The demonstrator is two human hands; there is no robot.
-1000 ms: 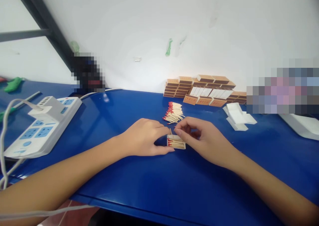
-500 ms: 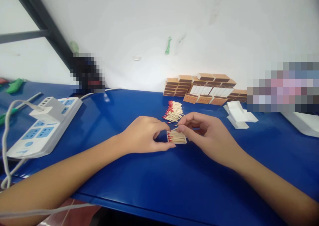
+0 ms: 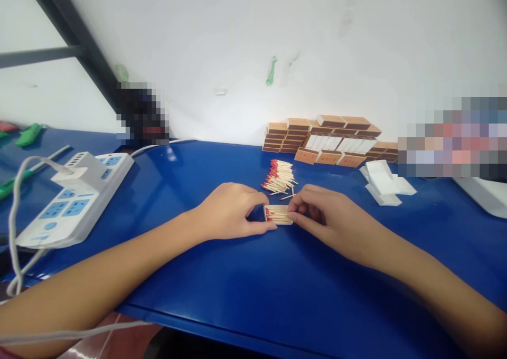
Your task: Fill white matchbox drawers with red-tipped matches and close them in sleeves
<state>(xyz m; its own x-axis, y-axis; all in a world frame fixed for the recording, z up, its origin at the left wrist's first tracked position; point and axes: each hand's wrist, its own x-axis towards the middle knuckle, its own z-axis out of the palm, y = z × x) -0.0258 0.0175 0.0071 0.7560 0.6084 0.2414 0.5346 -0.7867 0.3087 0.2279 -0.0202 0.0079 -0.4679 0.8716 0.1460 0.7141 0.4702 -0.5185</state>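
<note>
A small white matchbox tray (image 3: 279, 223) lies on the blue table with red-tipped matches (image 3: 276, 214) in it. My left hand (image 3: 233, 211) holds the tray at its left end, thumb along the near side and fingers at the far side. Above the tray's right end, my right hand (image 3: 320, 211) pinches a match by its plain end, with the fingertips partly covering it. Just beyond the tray is a loose pile of matches (image 3: 280, 177), heads mostly toward the left. One or two stray matches lie between the pile and my right hand.
Stacked brown matchboxes (image 3: 330, 132) stand against the wall. White empty trays (image 3: 386, 182) lie in a heap to the right. On the left are a white power strip (image 3: 79, 206) with a plug and cable (image 3: 13, 216). The table's front edge runs below my arms.
My right hand has lowered the match from the tray's far edge into the tray, its fingertips now at the right end. The left hand keeps its hold; the view has shifted slightly.
</note>
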